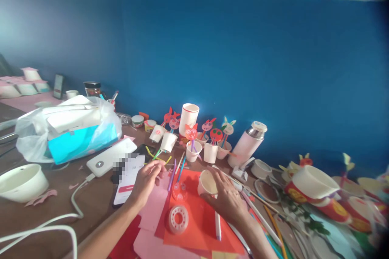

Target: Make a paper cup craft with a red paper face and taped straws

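Observation:
My right hand (225,197) is wrapped round a small white paper cup (207,182) that lies tilted on a red paper sheet (197,226). My left hand (148,179) hovers over pink paper (153,210), fingers curled in a pinch; what it pinches, if anything, is too small to see. Coloured straws (176,172) and a red cut-out (180,191) lie between the hands. A white tape roll (178,219) and a white pen (218,224) rest on the red sheet.
Small cups with paper animal figures on straws (209,139) stand by the blue wall. A white flask (247,143), a phone (129,180), a power bank (111,156), a bagged tissue box (71,131), a white bowl (21,182) and paper bowls (313,188) surround the work area.

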Demonstrator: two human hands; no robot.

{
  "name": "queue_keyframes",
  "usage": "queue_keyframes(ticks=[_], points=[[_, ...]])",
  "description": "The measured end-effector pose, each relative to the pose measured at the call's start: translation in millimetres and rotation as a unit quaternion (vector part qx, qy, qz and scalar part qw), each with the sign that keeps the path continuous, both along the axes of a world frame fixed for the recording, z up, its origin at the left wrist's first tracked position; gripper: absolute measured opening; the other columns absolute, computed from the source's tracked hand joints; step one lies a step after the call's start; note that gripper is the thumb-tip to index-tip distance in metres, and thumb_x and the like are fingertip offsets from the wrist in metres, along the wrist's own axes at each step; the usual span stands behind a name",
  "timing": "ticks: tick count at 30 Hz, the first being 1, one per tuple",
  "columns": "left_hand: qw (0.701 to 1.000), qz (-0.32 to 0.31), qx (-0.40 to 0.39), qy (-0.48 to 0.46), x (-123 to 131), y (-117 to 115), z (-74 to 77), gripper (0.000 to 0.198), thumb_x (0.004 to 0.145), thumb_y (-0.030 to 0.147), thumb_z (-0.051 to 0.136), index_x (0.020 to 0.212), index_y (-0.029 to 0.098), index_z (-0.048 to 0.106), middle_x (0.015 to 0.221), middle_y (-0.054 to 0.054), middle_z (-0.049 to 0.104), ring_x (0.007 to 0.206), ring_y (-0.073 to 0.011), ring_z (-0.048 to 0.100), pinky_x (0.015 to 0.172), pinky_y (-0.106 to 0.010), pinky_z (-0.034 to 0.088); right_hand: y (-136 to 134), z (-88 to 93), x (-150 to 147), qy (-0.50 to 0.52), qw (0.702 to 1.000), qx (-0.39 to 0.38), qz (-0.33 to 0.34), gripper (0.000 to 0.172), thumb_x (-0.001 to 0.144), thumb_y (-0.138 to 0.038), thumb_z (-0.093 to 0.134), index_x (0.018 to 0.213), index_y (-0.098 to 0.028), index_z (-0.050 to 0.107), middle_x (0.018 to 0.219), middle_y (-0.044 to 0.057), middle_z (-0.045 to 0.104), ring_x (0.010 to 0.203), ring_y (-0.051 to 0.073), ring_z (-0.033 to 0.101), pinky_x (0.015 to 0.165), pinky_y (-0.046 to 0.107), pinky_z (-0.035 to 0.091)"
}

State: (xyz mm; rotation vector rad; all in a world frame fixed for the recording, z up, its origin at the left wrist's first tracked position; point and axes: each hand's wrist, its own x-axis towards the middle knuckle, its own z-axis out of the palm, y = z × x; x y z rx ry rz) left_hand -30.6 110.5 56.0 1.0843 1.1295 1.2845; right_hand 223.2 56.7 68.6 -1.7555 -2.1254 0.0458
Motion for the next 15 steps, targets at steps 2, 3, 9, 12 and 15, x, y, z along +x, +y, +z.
queue_keyframes(ticks=[2,3,9,12,15], points=[[0.999,0.014,-0.013,-0.045,-1,2,-1.0,0.033,0.073,0.042,0.062,0.09,0.014,0.06,0.072,-0.002,0.06,0.058,-0.0123,0.053,0.044,-0.019,0.036,4,-3.3,-1,-0.023,1.0,-0.01,0.001,0.064,0.072,-0.027,0.057,0.132,-0.022,0.036,0.132,0.009,0.047,0.121,0.028,0.044,0.097,0.045,0.036],[0.997,0.021,-0.019,-0.066,-2,2,-0.9,0.033,0.073,0.041,0.063,0.09,0.014,0.06,0.072,-0.002,0.06,0.058,-0.0119,0.053,0.044,-0.018,0.036,5,-3.0,-1,-0.036,0.999,-0.01,-0.001,0.065,0.071,-0.028,0.057,0.133,-0.022,0.036,0.132,0.01,0.047,0.121,0.028,0.043,0.097,0.046,0.035],[0.987,0.063,-0.011,-0.149,-3,3,5.1,0.028,0.069,0.036,0.067,0.086,0.014,0.061,0.071,-0.001,0.061,0.057,-0.0111,0.053,0.045,-0.019,0.038,-7,24.5,-24,-0.077,0.995,0.06,0.007,0.065,0.073,-0.036,0.063,0.13,-0.018,0.04,0.131,0.014,0.048,0.12,0.032,0.041,0.096,0.048,0.033],[0.984,0.072,0.003,-0.165,-3,2,7.8,0.027,0.068,0.035,0.067,0.084,0.014,0.062,0.069,-0.001,0.061,0.056,-0.0109,0.053,0.045,-0.02,0.038,-6,33.9,-62,-0.055,0.996,0.065,0.026,0.038,0.083,-0.031,0.055,0.12,-0.02,0.051,0.111,0.011,0.061,0.099,0.025,0.056,0.087,0.039,0.039],[0.982,0.077,-0.002,-0.174,-3,1,9.6,0.027,0.068,0.034,0.068,0.084,0.013,0.062,0.069,-0.001,0.062,0.056,-0.011,0.053,0.046,-0.02,0.039,9,25.6,-100,-0.077,0.996,-0.028,0.033,0.016,0.086,-0.022,0.049,0.096,-0.022,0.061,0.086,0.006,0.068,0.081,0.021,0.063,0.073,0.032,0.043]])
